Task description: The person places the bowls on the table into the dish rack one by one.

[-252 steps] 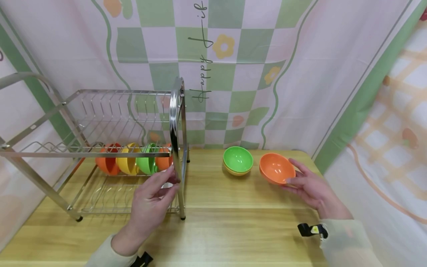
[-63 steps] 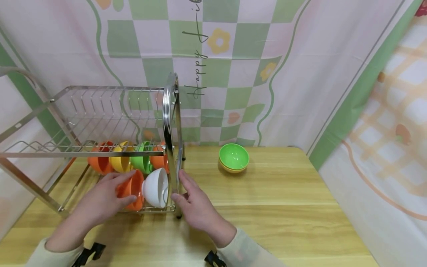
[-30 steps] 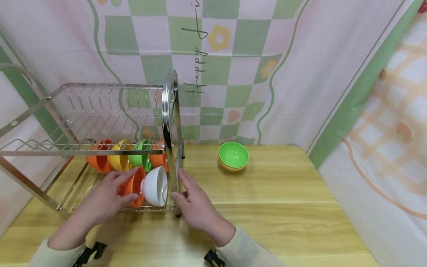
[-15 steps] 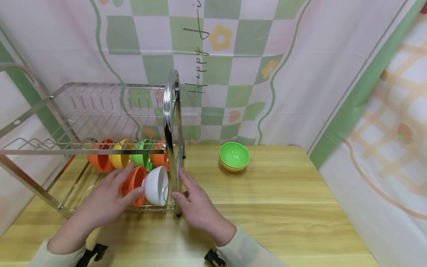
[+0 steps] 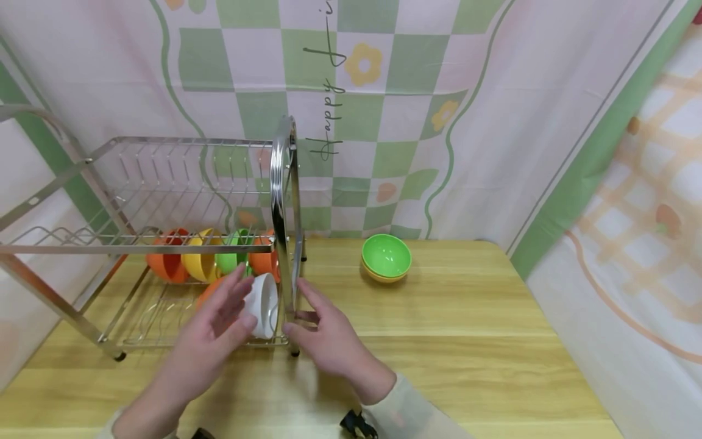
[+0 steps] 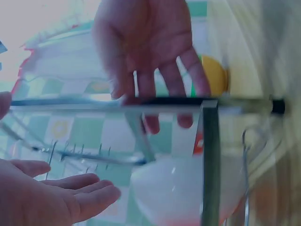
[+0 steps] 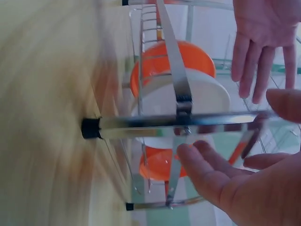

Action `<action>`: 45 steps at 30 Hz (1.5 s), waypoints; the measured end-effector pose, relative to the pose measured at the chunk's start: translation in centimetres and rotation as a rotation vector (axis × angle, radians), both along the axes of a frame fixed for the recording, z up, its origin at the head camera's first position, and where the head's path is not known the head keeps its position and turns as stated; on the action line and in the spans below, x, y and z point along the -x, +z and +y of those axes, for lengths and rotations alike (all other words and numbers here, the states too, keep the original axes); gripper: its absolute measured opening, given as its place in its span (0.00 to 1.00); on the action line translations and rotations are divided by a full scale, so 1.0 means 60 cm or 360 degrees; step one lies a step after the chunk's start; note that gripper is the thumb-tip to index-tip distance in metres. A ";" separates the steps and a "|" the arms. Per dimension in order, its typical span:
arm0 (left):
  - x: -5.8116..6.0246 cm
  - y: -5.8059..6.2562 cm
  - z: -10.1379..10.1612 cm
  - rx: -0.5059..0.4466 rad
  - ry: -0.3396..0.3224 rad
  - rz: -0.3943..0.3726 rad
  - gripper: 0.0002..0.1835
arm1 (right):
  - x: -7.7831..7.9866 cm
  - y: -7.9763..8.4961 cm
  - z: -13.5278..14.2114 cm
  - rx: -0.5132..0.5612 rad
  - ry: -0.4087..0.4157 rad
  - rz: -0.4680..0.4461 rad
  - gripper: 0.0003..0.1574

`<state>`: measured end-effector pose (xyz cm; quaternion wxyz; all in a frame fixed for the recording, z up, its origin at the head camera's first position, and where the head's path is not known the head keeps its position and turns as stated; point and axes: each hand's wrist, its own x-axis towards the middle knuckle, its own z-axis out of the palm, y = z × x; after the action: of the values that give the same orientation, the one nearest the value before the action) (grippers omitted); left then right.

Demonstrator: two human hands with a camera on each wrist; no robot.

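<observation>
My left hand (image 5: pixel 211 341), fingers extended and holding nothing, is in front of the rack's lower tier. Behind it, partly hidden, an orange bowl (image 5: pixel 207 291) stands on its side, beside a white bowl (image 5: pixel 263 308). In the right wrist view the white bowl (image 7: pixel 197 94) overlaps the orange bowl (image 7: pixel 190 56). My right hand (image 5: pixel 334 338) is at the front right post of the metal dish rack (image 5: pixel 283 244), with thumb and loose fingers on either side of the post.
Along the rack's back row stand an orange bowl (image 5: pixel 167 266), a yellow bowl (image 5: pixel 200 266), a green bowl (image 5: pixel 234 259) and another orange bowl (image 5: pixel 265 262). A green bowl (image 5: pixel 386 256) nests in a yellow one (image 5: pixel 384 279) on the wooden table (image 5: pixel 439 353). A patterned curtain (image 5: pixel 362 110) hangs behind.
An orange bowl, earlier in my right hand, now stands in the rack's lower tier. My left hand has let go of it and drawn back rightward. My right hand's fingers have loosened at the post.
</observation>
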<state>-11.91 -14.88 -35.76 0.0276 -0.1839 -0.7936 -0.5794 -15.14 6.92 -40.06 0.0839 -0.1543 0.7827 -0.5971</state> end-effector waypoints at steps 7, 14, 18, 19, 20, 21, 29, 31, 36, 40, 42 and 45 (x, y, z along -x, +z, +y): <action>-0.001 -0.013 0.034 -0.0188 -0.0016 -0.0227 0.34 | 0.005 0.007 0.046 0.0007 -0.0042 0.0006 0.49; 0.007 -0.018 0.053 -0.0279 -0.0006 -0.0423 0.31 | 0.027 0.023 0.111 -0.0035 -0.0253 0.0019 0.46; 0.012 -0.023 0.060 -0.0277 0.0020 -0.0461 0.29 | 0.052 0.032 0.159 -0.0131 -0.0406 0.0065 0.47; 0.012 -0.025 0.062 -0.0278 0.0028 -0.0470 0.29 | 0.059 0.036 0.172 -0.0173 -0.0447 0.0083 0.48; 0.012 -0.027 0.064 -0.0290 0.0029 -0.0473 0.28 | 0.066 0.039 0.185 -0.0226 -0.0487 0.0104 0.48; 0.013 -0.028 0.065 -0.0302 0.0026 -0.0474 0.28 | 0.074 0.042 0.198 -0.0278 -0.0528 0.0126 0.49; 0.017 -0.035 0.071 -0.0290 0.0047 -0.0434 0.27 | 0.131 0.062 0.289 -0.0564 -0.0745 0.0248 0.53; 0.019 -0.034 0.072 -0.0259 0.0090 -0.0431 0.25 | 0.146 0.062 0.306 -0.0678 -0.0776 0.0306 0.52; 0.024 -0.032 0.079 -0.0242 0.0235 -0.0458 0.20 | 0.181 0.049 0.331 -0.0863 -0.0785 0.0390 0.51; 0.027 -0.033 0.084 -0.0263 0.0310 -0.0474 0.17 | 0.203 0.034 0.343 -0.0832 -0.0733 0.0337 0.50; 0.028 -0.034 0.086 -0.0268 0.0332 -0.0458 0.16 | 0.212 0.027 0.348 -0.0776 -0.0690 0.0285 0.50; 0.027 -0.036 0.088 -0.0274 0.0350 -0.0432 0.16 | 0.224 0.015 0.354 -0.0690 -0.0598 0.0203 0.50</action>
<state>-13.56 -9.62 -37.93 -0.0009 -0.0133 -0.7528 -0.6581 -28.60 28.17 -39.18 -0.0466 -0.0225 0.9106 -0.4101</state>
